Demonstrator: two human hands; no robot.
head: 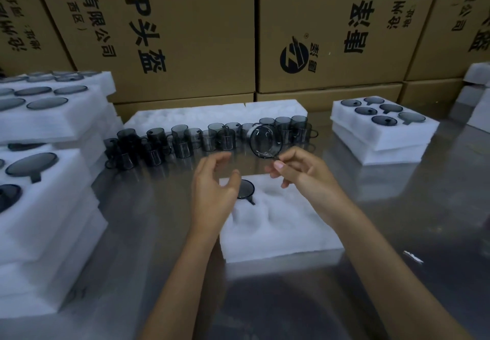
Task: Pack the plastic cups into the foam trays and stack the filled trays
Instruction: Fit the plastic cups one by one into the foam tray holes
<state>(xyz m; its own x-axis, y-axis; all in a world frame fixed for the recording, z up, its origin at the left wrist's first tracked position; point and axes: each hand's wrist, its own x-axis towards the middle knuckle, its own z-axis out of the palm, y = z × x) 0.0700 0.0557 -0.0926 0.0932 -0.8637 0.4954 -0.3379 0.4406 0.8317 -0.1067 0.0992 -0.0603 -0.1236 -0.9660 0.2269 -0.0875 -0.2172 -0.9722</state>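
A white foam tray [278, 236] lies on the steel table in front of me. One smoky grey plastic cup [246, 190] sits in its far-left pocket, handle pointing right. My right hand [299, 171] pinches the handle of a second grey cup [266, 142] and holds it tilted in the air above the tray's far edge, mouth toward me. My left hand [214, 194] hovers over the tray's left side with fingers loosely curved, holding nothing. A row of several loose grey cups [185, 138] stands across the table behind.
Stacks of filled foam trays [45, 207] rise at the left, and a lower filled stack [384, 133] sits at the right. A long foam block [212, 115] lies behind the cup row. Cardboard boxes [185, 35] wall off the back.
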